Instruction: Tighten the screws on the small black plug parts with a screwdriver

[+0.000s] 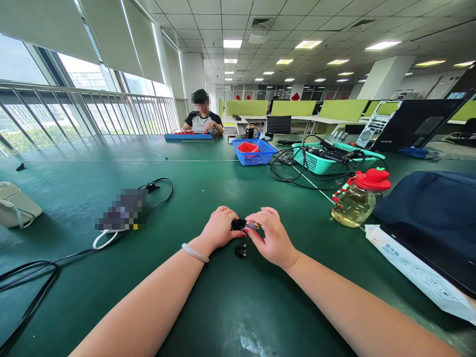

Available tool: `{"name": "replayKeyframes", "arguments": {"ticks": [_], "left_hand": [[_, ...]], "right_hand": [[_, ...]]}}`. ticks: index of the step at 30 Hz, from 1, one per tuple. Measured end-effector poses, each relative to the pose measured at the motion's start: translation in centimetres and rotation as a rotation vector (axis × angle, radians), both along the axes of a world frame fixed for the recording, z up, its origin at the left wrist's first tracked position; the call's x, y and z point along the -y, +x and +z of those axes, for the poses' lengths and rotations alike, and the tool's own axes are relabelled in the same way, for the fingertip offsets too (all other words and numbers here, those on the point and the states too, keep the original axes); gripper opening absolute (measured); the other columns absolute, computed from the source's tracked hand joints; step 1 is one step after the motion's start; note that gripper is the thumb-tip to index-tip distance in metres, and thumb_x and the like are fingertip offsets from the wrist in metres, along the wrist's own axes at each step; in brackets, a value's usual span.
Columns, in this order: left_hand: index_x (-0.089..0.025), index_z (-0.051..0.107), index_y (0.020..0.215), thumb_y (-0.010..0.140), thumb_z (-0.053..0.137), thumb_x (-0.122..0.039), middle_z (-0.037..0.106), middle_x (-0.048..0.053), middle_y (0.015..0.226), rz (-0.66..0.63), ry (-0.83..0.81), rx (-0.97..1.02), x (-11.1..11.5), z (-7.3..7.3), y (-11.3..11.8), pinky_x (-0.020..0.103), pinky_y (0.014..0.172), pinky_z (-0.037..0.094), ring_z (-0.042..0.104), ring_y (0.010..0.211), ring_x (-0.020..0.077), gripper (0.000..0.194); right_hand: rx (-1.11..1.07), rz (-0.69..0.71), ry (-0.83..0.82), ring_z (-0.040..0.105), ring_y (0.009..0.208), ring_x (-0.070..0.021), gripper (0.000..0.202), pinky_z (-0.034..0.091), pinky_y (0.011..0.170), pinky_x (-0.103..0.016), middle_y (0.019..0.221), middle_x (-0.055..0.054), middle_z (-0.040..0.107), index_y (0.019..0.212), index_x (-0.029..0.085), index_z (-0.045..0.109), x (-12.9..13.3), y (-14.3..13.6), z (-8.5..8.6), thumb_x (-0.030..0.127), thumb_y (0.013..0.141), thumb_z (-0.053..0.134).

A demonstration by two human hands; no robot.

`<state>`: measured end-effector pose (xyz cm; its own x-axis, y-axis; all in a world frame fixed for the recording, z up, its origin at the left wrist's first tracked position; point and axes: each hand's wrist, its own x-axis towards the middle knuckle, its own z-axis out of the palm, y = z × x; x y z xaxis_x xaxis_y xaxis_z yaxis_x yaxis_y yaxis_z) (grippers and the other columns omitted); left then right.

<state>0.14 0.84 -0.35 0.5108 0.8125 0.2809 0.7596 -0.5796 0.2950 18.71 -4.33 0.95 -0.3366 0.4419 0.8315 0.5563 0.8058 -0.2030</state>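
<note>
I am holding both forearms out over the green desk (230, 297), a pale bangle (195, 253) circling my left wrist. My left fingers (226, 213) are grasping a small black part (238, 224) in front of me, and my right fingers (257, 217) are pinching a slim, partly see-through piece (253, 225) right beside it; I cannot tell whether the two are joining. A pronged black piece (241, 250) is lying on the desk, just nearer to me. A red-lidded bottle (353, 206) is standing to my right, near a dark blue bag (427, 201). Farther off, a blue basket (255, 157) is holding a red tray (247, 147), a turquoise basket (316, 163) is carrying black cables (329, 151), and a person (203, 121) is sitting across from me.
</note>
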Motion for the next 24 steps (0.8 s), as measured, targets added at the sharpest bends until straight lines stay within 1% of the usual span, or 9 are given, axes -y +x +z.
{"name": "replayKeyframes", "arguments": {"ticks": [5,12,15,20,22,24], "left_hand": [[-0.018,0.067,0.102,0.071,0.076,-0.051,0.070,0.009,0.108,0.022,-0.020,-0.032,0.18,0.23,0.07,0.045,0.102,0.041,0.049,0.122,0.0316,0.045],[-0.018,0.067,0.099,0.076,0.072,-0.049,0.070,0.009,0.109,0.025,-0.009,-0.043,0.36,0.38,0.10,0.045,0.104,0.040,0.048,0.124,0.0321,0.040],[-0.018,0.067,0.100,0.075,0.073,-0.047,0.070,0.009,0.110,0.034,-0.016,-0.054,0.46,0.54,0.18,0.046,0.104,0.040,0.048,0.125,0.0321,0.040],[-0.017,0.066,0.099,0.075,0.073,-0.044,0.070,0.010,0.110,0.040,-0.026,-0.057,0.57,0.68,0.31,0.046,0.104,0.041,0.048,0.125,0.0323,0.037],[-0.017,0.066,0.098,0.077,0.072,-0.044,0.070,0.010,0.109,0.042,-0.025,-0.054,0.59,0.60,0.35,0.047,0.104,0.041,0.048,0.125,0.0325,0.035],[-0.016,0.066,0.098,0.078,0.071,-0.043,0.070,0.011,0.106,0.045,-0.024,-0.051,0.61,0.46,0.37,0.047,0.104,0.041,0.048,0.125,0.0327,0.034]], "right_hand": [[-0.064,0.004,0.018,0.062,0.077,-0.0187,0.028,0.045,0.093,-0.045,0.084,0.000,0.066,0.110,0.028,0.048,-0.25,0.22,-0.12,0.013,0.088,0.056],[0.041,0.096,0.049,0.062,0.075,-0.0169,0.025,0.043,0.093,-0.045,0.084,0.000,0.067,0.108,0.026,0.049,0.05,0.16,0.12,0.012,0.088,0.055],[0.035,0.099,0.060,0.062,0.075,-0.0167,0.024,0.043,0.093,-0.044,0.084,0.000,0.067,0.107,0.026,0.050,0.03,0.15,0.17,0.012,0.088,0.055],[0.048,0.088,0.006,0.062,0.076,-0.0171,0.021,0.043,0.093,-0.044,0.087,0.000,0.068,0.106,0.027,0.050,-0.03,0.00,0.11,0.013,0.089,0.054],[0.028,0.077,-0.046,0.062,0.076,-0.0177,0.018,0.043,0.093,-0.044,0.087,-0.001,0.068,0.103,0.026,0.051,0.08,-0.14,0.15,0.015,0.089,0.054],[-0.009,0.058,-0.133,0.062,0.078,-0.0185,0.013,0.045,0.089,-0.042,0.086,-0.001,0.067,0.099,0.026,0.053,0.19,-0.29,0.23,0.017,0.089,0.054]]}}
